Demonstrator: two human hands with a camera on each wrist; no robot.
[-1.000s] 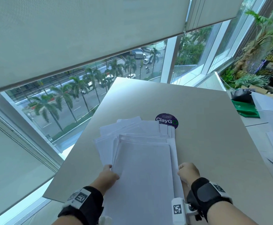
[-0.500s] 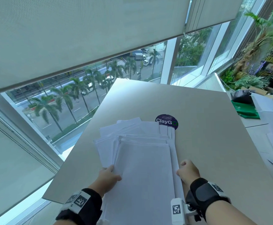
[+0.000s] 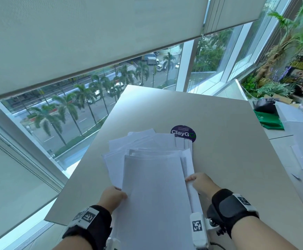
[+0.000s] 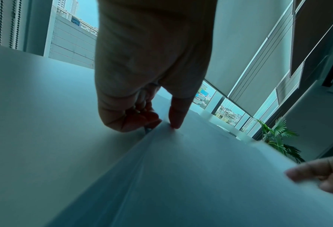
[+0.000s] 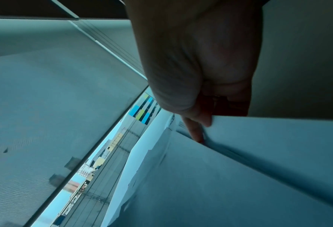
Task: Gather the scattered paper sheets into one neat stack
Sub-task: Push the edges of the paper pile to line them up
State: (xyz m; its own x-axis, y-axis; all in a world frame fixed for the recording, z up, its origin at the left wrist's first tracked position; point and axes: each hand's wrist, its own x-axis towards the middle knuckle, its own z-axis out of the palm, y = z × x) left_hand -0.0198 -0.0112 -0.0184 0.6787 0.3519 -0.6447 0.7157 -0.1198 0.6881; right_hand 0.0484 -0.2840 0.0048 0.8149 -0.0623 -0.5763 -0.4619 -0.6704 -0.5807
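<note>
Two hands are on this pile at once, one per long side, which makes sense if you want to square it up. The loose pile of white paper sheets (image 3: 152,177) sits in the lower middle of the head view, on the pale beige table (image 3: 228,150), with its far end fanned out toward the upper left and just covering the edge of a round dark purple "ClayGo" sticker (image 3: 183,132).

Left hand (image 3: 112,196) is at the lower left edge of the pile; in the left wrist view its thumb presses on top while the curled fingers tuck in at the paper's edge, so it's pinching the sheets. Right hand (image 3: 201,183) does the same on the right edge, fingers curled around a few sheets that stick out sideways there.

My guess is it's mid-tidy: sheets are gathered but the edges are far from flush.
</note>
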